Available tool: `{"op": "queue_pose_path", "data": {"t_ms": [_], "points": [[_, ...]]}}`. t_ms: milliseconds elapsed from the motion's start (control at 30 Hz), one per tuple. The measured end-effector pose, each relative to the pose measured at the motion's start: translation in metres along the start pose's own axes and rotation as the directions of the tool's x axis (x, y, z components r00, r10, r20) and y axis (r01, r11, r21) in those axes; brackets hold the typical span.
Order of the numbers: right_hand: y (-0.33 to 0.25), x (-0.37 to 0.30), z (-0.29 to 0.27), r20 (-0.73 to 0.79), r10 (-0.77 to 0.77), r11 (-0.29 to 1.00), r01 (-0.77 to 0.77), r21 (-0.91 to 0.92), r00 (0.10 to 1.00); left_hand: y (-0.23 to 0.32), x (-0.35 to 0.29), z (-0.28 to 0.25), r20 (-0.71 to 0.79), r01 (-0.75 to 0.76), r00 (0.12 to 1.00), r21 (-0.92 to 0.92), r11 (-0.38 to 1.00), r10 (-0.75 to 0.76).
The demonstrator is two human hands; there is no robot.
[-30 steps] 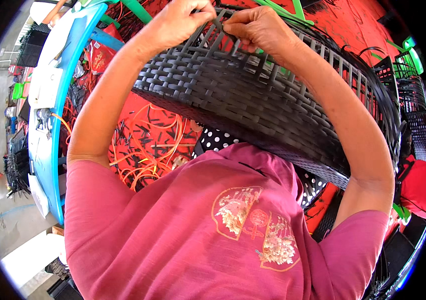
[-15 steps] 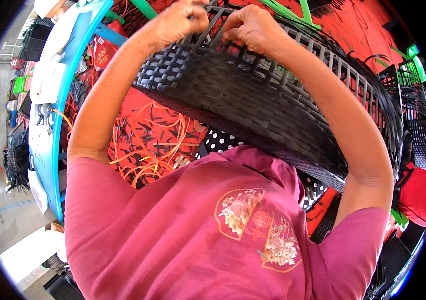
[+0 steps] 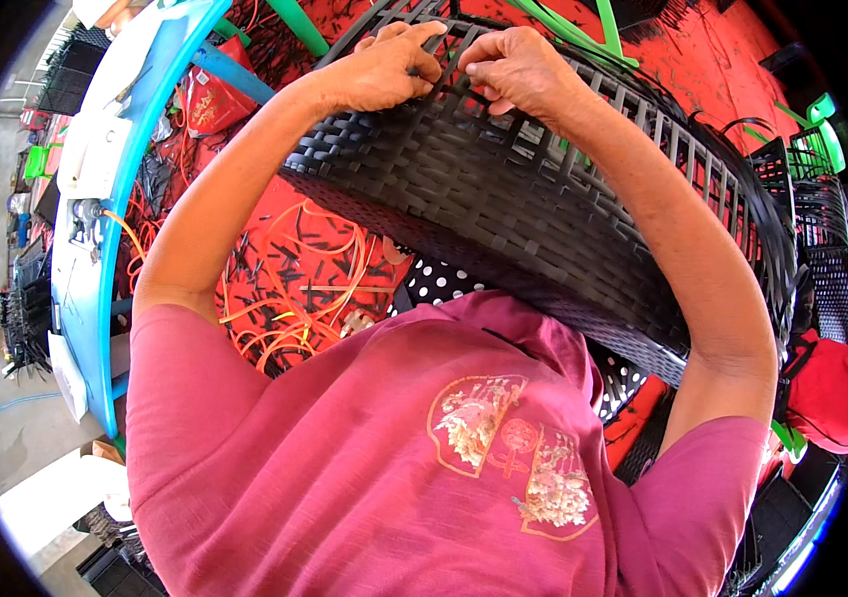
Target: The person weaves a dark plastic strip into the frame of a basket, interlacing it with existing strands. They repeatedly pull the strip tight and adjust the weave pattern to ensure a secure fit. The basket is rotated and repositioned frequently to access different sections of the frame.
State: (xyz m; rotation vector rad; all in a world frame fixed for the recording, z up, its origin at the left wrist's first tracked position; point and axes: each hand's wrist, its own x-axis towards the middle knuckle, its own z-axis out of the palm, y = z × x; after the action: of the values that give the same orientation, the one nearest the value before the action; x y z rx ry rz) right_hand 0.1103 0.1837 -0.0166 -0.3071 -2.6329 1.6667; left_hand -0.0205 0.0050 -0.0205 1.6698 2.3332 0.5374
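A black woven basket (image 3: pixel 504 199) of flat plastic strips lies tilted across my lap, its lower side closely woven and its upper side showing open grey ribs. My left hand (image 3: pixel 389 68) rests on its far upper edge, index finger stretched out and thumb apart from it. Just to the right, my right hand (image 3: pixel 519 70) is closed in a pinch, thumb against curled fingers, at a dark strip by the weave's edge. That strip is mostly hidden by the fingers. Loose black strip ends (image 3: pixel 777 249) hang in a bundle at the basket's right end.
A blue-edged table (image 3: pixel 106 298) stands at the left. An orange cord (image 3: pixel 319 308) lies coiled on the red floor (image 3: pixel 280 214) among black scraps. Green chair parts (image 3: pixel 608 30) stand beyond the basket, and a red bag (image 3: pixel 827 393) is at the right.
Both hands have come down slightly toward me along the basket's upper edge. The left index finger has stretched out, and the right fingers have stayed pinched.
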Motion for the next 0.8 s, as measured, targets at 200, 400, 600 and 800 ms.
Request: {"op": "queue_pose_path", "data": {"t_ms": [200,400,600,800], "points": [[-0.019,0.002,0.008,0.005,-0.056,0.975,0.053,0.215,0.998,0.016,0.0,-0.039,-0.069,-0.081,0.995,-0.079,0.994,0.075],[-0.02,0.022,0.024,0.026,-0.115,0.993,0.113,0.044,0.993,-0.006,-0.02,-0.026,-0.154,0.008,0.987,-0.282,0.959,-0.053],[-0.048,0.038,0.038,0.109,0.059,0.935,-0.017,-0.355,0.992,-0.023,-0.027,-0.002,-0.259,0.06,0.966,0.196,0.979,-0.008],[-0.036,0.05,0.047,0.136,0.015,0.919,0.04,-0.392,0.991,-0.043,-0.021,-0.002,-0.075,0.054,0.996,0.041,0.998,-0.05]]}}
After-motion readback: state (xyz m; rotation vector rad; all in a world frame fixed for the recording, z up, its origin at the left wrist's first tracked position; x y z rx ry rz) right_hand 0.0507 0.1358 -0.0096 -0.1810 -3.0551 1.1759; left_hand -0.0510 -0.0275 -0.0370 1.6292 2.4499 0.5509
